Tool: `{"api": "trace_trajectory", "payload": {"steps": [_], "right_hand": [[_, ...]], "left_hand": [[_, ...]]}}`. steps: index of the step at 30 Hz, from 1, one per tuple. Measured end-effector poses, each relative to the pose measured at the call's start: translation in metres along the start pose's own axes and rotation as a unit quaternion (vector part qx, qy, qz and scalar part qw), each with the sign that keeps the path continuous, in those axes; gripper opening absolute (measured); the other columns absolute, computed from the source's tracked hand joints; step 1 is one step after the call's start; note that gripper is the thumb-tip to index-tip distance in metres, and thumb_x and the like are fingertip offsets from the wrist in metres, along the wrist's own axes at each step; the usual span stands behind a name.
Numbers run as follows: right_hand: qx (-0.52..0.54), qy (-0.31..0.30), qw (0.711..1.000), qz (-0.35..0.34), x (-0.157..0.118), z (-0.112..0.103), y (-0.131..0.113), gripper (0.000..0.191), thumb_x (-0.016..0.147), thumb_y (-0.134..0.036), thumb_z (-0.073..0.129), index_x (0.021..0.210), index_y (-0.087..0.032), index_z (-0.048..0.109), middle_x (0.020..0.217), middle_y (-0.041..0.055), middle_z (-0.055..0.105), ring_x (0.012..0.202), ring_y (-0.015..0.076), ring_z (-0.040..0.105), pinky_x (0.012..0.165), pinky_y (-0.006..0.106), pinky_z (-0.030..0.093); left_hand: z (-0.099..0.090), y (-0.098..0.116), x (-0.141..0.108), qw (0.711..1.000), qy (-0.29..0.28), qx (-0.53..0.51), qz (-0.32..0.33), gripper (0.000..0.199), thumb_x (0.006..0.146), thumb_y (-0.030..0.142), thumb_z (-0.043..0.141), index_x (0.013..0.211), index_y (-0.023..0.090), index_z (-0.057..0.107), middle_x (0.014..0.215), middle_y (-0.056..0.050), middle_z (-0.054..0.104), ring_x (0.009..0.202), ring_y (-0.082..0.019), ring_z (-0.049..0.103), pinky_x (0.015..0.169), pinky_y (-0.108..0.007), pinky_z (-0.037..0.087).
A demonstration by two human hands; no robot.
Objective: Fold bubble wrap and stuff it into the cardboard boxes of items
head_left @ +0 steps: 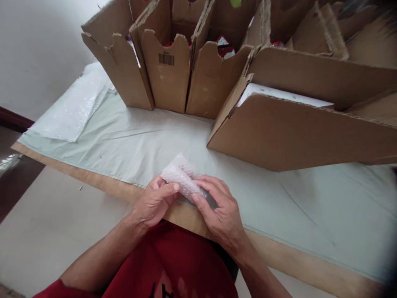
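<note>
The clearest marking is a black barcode (pixel 166 59) on the front of a cardboard bin (pixel 167 89), second from the left in the row; the tiny characters above it are too small to read. Dark lettering on the person's red shirt (pixel 182 258) is cut by the lower edge, with what looks like an "H" legible and part of 1 more character to its left. Faint marks on the white sheet (pixel 285 95) inside the large cardboard box (pixel 300 134) cannot be made out. Both hands are closed on a bubble-wrap packet (pixel 182 178), which sits between them at the table's near edge. The left hand (pixel 155 201) pinches its left end, thumb on top and fingers curled behind. The right hand (pixel 221 209) has its thumb on the near side and its fingers bent over the other end, with the packet clamped between. A pale green cloth (pixel 130 142) covers the table, and bubble-wrap sheets (pixel 70 103) lie at its far left.
</note>
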State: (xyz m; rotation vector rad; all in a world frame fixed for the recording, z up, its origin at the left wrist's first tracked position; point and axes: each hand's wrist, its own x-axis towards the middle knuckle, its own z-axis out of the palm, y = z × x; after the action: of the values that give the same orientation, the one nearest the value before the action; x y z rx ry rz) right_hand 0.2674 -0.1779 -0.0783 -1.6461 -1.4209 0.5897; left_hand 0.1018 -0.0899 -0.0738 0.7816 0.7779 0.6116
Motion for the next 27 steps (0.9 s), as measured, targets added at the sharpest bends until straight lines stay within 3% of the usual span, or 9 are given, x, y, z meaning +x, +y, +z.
{"api": "trace_trajectory", "payload": {"steps": [3, 6, 8, 11, 13, 16, 21, 23, 27], "right_hand": [[0.025, 0.053, 0.998, 0.022, -0.008, -0.011, 0.007, 0.046, 0.094, -0.047, 0.067, 0.134, -0.026, 0.06, 0.137, 0.0131, 0.063, 0.121, 0.03, 0.064, 0.099, 0.048, 0.055], [0.157, -0.006, 0.985, 0.075, -0.014, -0.018, 0.01, 0.063, 0.09, -0.047, 0.071, 0.145, -0.024, 0.05, 0.138, 0.0146, 0.064, 0.112, 0.0266, 0.069, 0.09, 0.039, 0.06], [0.191, -0.029, 0.976, 0.1, -0.018, -0.019, 0.007, 0.051, 0.089, -0.04, 0.071, 0.134, -0.022, 0.059, 0.124, 0.0109, 0.071, 0.102, 0.0236, 0.071, 0.086, 0.035, 0.06], [0.15, 0.003, 0.983, 0.106, -0.021, -0.024, 0.002, 0.024, 0.088, -0.03, 0.067, 0.11, -0.021, 0.071, 0.099, 0.004, 0.074, 0.085, 0.0189, 0.069, 0.076, 0.029, 0.058], [0.12, 0.023, 0.988, 0.09, -0.022, -0.039, -0.002, 0.019, 0.088, -0.028, 0.065, 0.105, -0.022, 0.073, 0.093, 0.0023, 0.074, 0.079, 0.0175, 0.068, 0.072, 0.027, 0.057], [0.062, 0.069, 0.994, 0.056, -0.023, -0.088, -0.014, 0.022, 0.09, -0.029, 0.067, 0.11, -0.026, 0.074, 0.098, 0.0019, 0.077, 0.081, 0.0185, 0.071, 0.071, 0.028, 0.059], [-0.132, 0.282, 0.95, -0.012, 0.006, -0.2, -0.041, 0.029, 0.091, -0.044, 0.075, 0.118, -0.035, 0.076, 0.103, 0.0033, 0.077, 0.086, 0.0213, 0.071, 0.068, 0.035, 0.058], [-0.207, 0.273, 0.939, -0.026, 0.031, -0.238, -0.047, 0.029, 0.092, -0.05, 0.071, 0.115, -0.033, 0.077, 0.099, 0.0032, 0.077, 0.083, 0.0198, 0.07, 0.068, 0.037, 0.054], [-0.375, 0.126, 0.916, 0.061, 0.09, -0.28, -0.05, 0.023, 0.096, -0.037, 0.066, 0.103, -0.02, 0.081, 0.085, 0.0054, 0.077, 0.08, 0.0221, 0.071, 0.063, 0.034, 0.049]], "left_hand": [[0.011, 0.0, 0.005, 1.0, -0.001, -0.018, 0.009, 0.048, 0.071, 0.047, 0.088, 0.105, 0.017, 0.074, 0.108, -0.011, 0.077, 0.106, -0.031, 0.072, 0.094, -0.046, 0.059], [0.018, -0.009, 0.002, 1.0, -0.01, -0.008, 0.012, 0.051, 0.07, 0.048, 0.089, 0.107, 0.017, 0.073, 0.103, -0.01, 0.078, 0.101, -0.03, 0.073, 0.09, -0.043, 0.058], [0.019, -0.02, 0.0, 1.0, 0.002, 0.019, 0.015, 0.051, 0.07, 0.048, 0.089, 0.107, 0.017, 0.072, 0.098, -0.008, 0.077, 0.094, -0.026, 0.072, 0.085, -0.038, 0.058], [0.018, -0.034, 0.002, 0.996, 0.02, 0.079, 0.027, 0.05, 0.071, 0.05, 0.089, 0.103, 0.017, 0.07, 0.088, -0.004, 0.074, 0.082, -0.021, 0.069, 0.074, -0.03, 0.055], [0.018, -0.037, 0.007, 0.994, 0.011, 0.099, 0.052, 0.053, 0.071, 0.054, 0.088, 0.105, 0.018, 0.07, 0.087, -0.004, 0.074, 0.08, -0.021, 0.069, 0.071, -0.028, 0.055], [0.02, -0.034, 0.013, 0.991, -0.008, 0.088, 0.101, 0.057, 0.074, 0.06, 0.083, 0.112, 0.02, 0.07, 0.097, -0.007, 0.076, 0.09, -0.024, 0.071, 0.078, -0.032, 0.058], [0.017, -0.035, 0.017, 0.98, -0.052, 0.167, 0.091, 0.042, 0.084, 0.053, 0.076, 0.109, 0.02, 0.073, 0.102, -0.012, 0.078, 0.096, -0.027, 0.075, 0.088, -0.039, 0.061], [0.015, -0.042, 0.016, 0.963, -0.067, 0.233, 0.119, 0.031, 0.089, 0.046, 0.072, 0.107, 0.02, 0.073, 0.099, -0.01, 0.078, 0.095, -0.026, 0.075, 0.086, -0.039, 0.062], [0.018, -0.056, 0.014, 0.899, -0.082, 0.342, 0.262, 0.015, 0.094, 0.031, 0.063, 0.102, 0.024, 0.073, 0.091, -0.006, 0.075, 0.085, -0.021, 0.074, 0.075, -0.032, 0.062]]}}
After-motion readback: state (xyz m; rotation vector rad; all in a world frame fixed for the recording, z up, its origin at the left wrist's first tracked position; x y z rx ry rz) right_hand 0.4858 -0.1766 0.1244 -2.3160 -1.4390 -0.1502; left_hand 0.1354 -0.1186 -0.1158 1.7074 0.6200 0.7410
